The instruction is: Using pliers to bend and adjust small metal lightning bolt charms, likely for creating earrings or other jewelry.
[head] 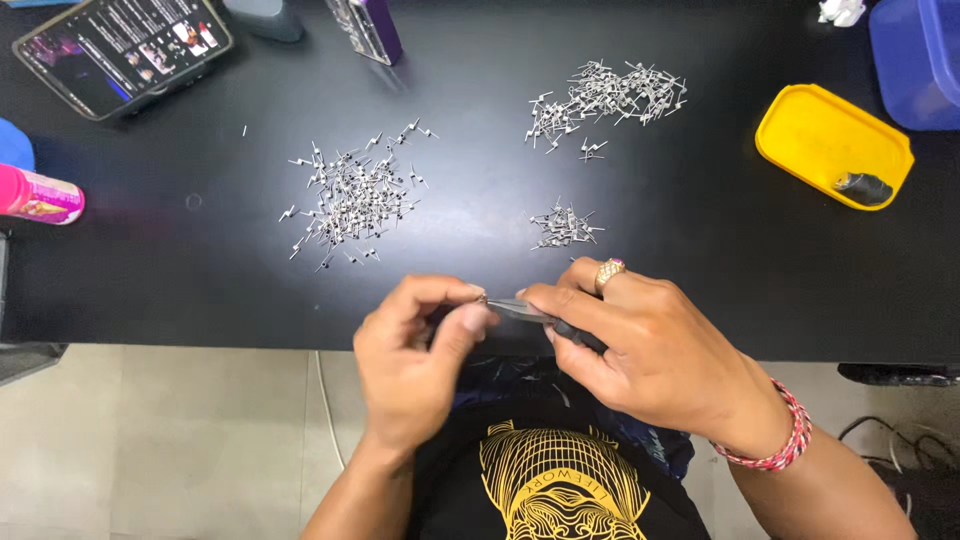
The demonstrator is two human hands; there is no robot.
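Observation:
My right hand (pixel 640 345), with a ring and a red-white wrist band, grips a pair of dark-handled metal tweezers (pixel 540 318) at the near edge of the black table (pixel 700 250). My left hand (pixel 415 350) pinches a tiny metal part (pixel 482 299) at the tweezer tips between thumb and forefinger. Three heaps of small bent metal pins lie beyond the hands: a large heap (pixel 350 195) at left, a small heap (pixel 563 227) in the middle, and a wide heap (pixel 605 98) farther back.
A yellow tray (pixel 820 135) holding a small dark object (pixel 862 187) sits at right, with a blue container (pixel 915 60) behind it. A phone (pixel 125 50) with a lit screen lies at the back left. A pink bottle (pixel 40 197) lies at the left edge.

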